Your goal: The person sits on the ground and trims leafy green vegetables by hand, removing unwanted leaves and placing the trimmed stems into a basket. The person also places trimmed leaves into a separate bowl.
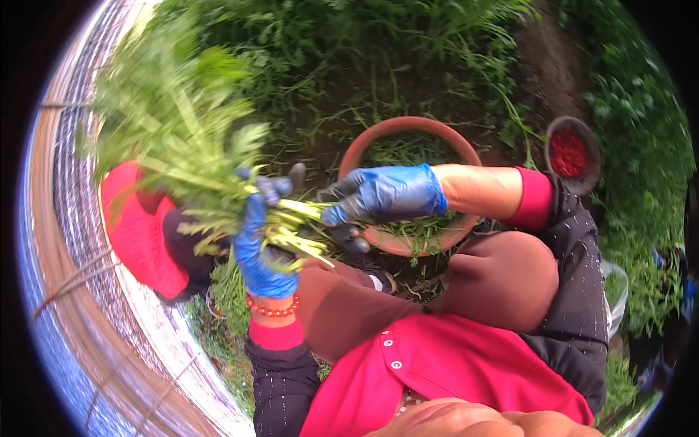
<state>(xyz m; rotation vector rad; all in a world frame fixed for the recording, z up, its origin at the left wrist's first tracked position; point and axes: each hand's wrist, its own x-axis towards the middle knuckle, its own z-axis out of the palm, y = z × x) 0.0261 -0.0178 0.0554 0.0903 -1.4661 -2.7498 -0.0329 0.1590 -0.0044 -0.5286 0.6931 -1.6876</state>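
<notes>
My left hand [259,246], in a blue glove with a red bead bracelet at the wrist, grips a bunch of leafy green stalks [191,147]. The leaves fan out up and to the left and are blurred; the pale cut ends [297,237] point right. At these ends is my right hand [377,196], also blue-gloved, its darkened fingertips touching or very close to the stems. Whether they pinch a stem cannot be made out. Below the right hand, a round terracotta-coloured tub [407,125] holds loose green leaves and stalks [415,150].
A dark bowl [595,164] of red items [568,153] stands at right, beside a bare soil strip [551,60]. Dense green plants [349,33] grow ahead. Someone in a red top [142,235] is close on the left, before a sheeted wall [71,218]. A clear plastic bag [616,292] lies behind my right arm.
</notes>
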